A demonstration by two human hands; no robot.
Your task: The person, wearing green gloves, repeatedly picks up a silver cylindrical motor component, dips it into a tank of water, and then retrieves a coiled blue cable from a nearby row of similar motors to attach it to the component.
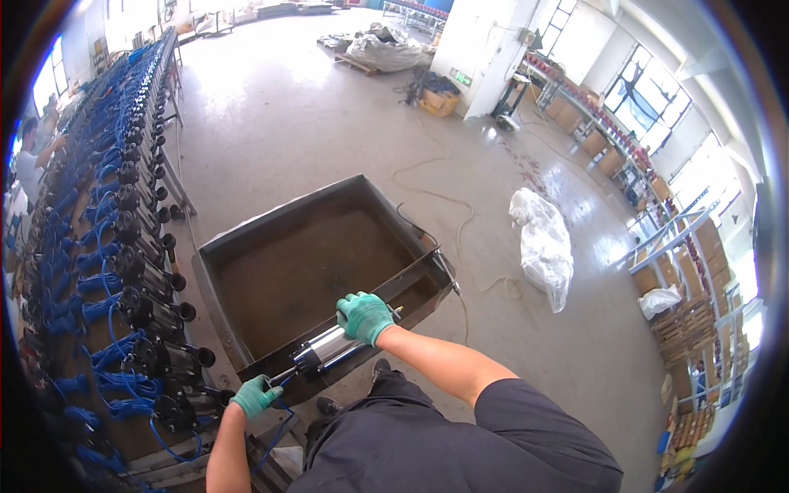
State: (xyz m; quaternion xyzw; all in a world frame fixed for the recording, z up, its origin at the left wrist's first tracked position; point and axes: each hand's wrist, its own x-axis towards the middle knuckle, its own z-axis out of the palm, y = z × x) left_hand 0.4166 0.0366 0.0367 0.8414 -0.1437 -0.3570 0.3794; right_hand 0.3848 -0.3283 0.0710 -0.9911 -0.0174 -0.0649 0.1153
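Observation:
A silver cylindrical pump (329, 343) with a black end lies along the near edge of a large metal tank of brownish water (215, 246). My right hand (364, 317), in a green glove, is wrapped over the far right part of the pump's body. My left hand (256, 397), gloved alike, is closed on a thin metal rod (283, 376) by the pump's black end. Its fingertips partly hide the rod, and whether the rod belongs to the pump I cannot tell. A blue cable (283, 423) hangs beside my left hand.
Along the left runs a long bench of similar pumps (136, 267) with coiled blue cables; a person (31, 160) stands beyond it. A thin hose (464, 218) trails over the floor past a clear plastic bag (542, 246). Shelves with cardboard boxes (699, 255) line the right side.

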